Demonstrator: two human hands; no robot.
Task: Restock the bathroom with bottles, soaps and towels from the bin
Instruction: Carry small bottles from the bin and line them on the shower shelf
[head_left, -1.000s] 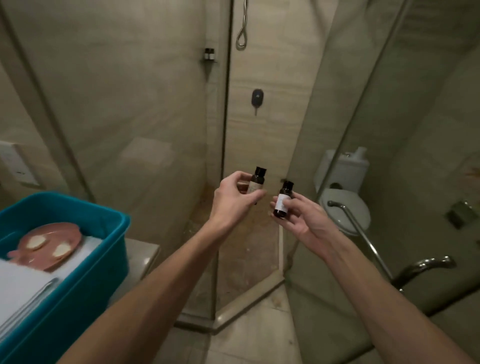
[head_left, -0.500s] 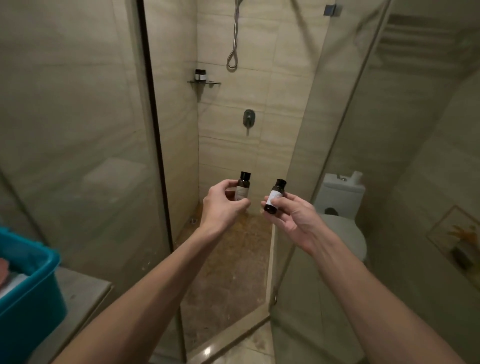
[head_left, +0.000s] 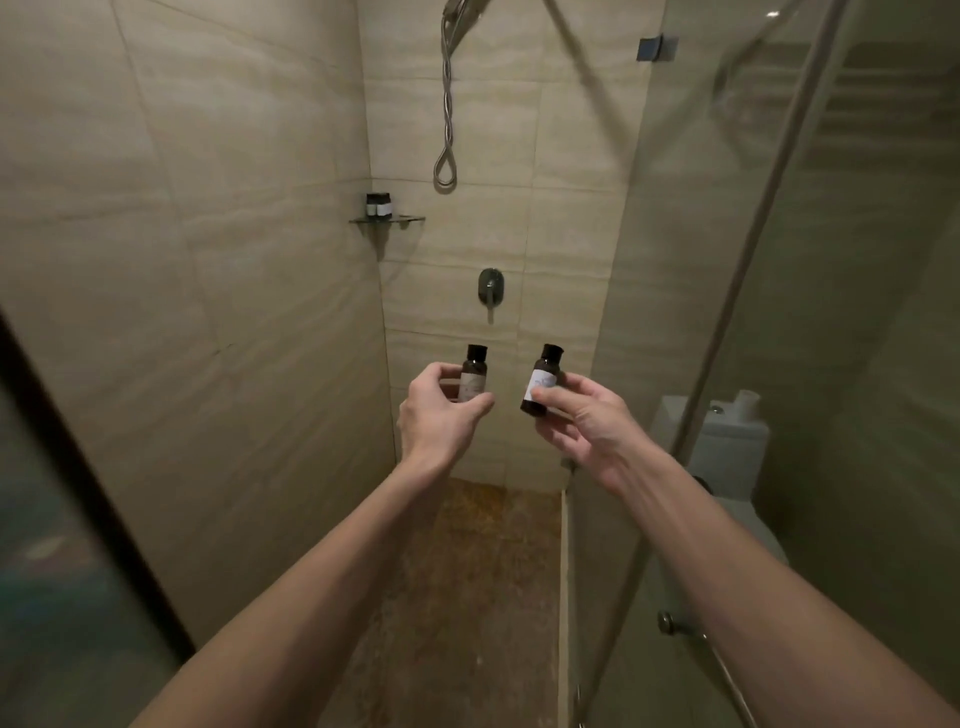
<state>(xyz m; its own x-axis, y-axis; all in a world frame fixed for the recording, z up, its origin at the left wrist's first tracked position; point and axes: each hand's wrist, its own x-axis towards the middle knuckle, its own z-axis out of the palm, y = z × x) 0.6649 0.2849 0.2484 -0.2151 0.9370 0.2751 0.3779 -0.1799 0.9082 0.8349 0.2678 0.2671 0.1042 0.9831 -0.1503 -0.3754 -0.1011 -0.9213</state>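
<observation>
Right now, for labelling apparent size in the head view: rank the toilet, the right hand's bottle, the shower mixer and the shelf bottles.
1. toilet
2. right hand's bottle, though nearness enlarges it
3. shower mixer
4. shelf bottles, far off; real size unsure

Holds both bare arms (head_left: 311, 571) out ahead, side by side. Grips dark bottle (head_left: 474, 375) in left hand (head_left: 439, 421); pinches second bottle (head_left: 542, 375) in right hand (head_left: 587, 431).

2 bare arms in shot
Left hand (head_left: 439, 415) and right hand (head_left: 587, 428) both bare, forearms uncovered down to the frame edge, tendons showing along the right wrist.
</observation>
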